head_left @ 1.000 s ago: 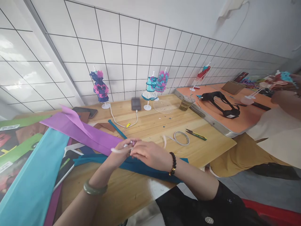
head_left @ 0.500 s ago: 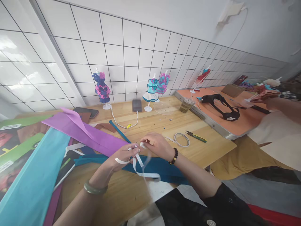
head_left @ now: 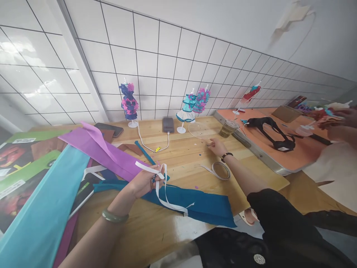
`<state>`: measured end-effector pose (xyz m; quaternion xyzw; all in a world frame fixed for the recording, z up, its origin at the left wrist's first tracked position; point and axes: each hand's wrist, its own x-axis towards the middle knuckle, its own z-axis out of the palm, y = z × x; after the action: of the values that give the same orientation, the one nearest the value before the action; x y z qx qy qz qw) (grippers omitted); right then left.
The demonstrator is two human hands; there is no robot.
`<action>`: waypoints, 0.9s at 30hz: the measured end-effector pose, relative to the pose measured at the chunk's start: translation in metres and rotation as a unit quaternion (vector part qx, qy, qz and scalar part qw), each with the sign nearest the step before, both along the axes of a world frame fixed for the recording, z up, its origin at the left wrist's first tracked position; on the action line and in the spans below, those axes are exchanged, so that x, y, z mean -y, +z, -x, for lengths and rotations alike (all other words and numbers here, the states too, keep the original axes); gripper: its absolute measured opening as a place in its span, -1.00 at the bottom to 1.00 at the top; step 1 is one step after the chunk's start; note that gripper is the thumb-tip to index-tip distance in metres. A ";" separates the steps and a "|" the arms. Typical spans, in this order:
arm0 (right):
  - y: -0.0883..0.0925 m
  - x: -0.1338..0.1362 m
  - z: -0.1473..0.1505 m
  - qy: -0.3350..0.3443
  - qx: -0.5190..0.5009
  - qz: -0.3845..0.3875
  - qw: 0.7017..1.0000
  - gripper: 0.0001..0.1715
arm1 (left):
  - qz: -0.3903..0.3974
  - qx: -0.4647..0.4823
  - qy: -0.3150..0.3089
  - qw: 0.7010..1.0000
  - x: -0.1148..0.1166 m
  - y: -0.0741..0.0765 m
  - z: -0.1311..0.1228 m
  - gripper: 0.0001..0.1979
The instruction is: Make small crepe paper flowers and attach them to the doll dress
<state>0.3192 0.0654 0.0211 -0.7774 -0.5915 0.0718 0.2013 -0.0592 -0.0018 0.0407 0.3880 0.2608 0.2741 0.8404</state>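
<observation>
My left hand (head_left: 146,181) is closed on a narrow white ribbon (head_left: 167,204), which loops above the fingers and trails down to the right. Beneath it, a strip of dark teal fabric (head_left: 212,204) lies across the table. Further out, my right hand (head_left: 218,147) is low over the wood, its fingers drawn together. Whatever they pinch, if anything, is too small to make out. Just below that wrist rests a ring-shaped roll of tape (head_left: 223,179) with a loose tail. The green-and-yellow cutter from the earlier frame is not visible.
Purple fabric (head_left: 119,162) and light-blue fabric (head_left: 41,208) cover the left side. Small dressed stands (head_left: 129,104) and a power bank (head_left: 168,125) line the wall. A drink cup (head_left: 228,128) stands beside an orange case (head_left: 267,156) with a black strap (head_left: 270,130). Another person's hand (head_left: 343,130) is at right.
My right hand has left the white ribbon and moved away to the right and up the table. My left hand keeps the ribbon. The view has shifted slightly.
</observation>
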 end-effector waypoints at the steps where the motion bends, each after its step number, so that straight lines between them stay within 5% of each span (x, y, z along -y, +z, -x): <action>1: -0.005 -0.004 -0.005 0.002 0.013 0.010 1.000 -0.48 | -0.002 0.005 -0.003 1.000 0.000 0.000 -0.001 -0.72; 7: -0.019 -0.025 -0.011 0.023 0.085 0.059 0.994 -0.47 | -0.005 0.000 -0.033 0.999 -0.001 0.004 0.000 -0.70; 17: -0.016 -0.027 -0.015 0.095 0.143 0.092 0.981 -0.50 | -0.011 0.005 -0.027 1.000 -0.001 -0.001 0.000 -0.74; 27: -0.014 -0.024 -0.032 0.061 0.125 0.073 0.988 -0.49 | 0.004 0.018 -0.020 1.000 -0.002 -0.003 0.001 -0.70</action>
<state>0.3511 0.0893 0.0075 -0.7551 -0.6518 0.0296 0.0638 -0.0605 0.0001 0.0375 0.3848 0.2389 0.2630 0.8519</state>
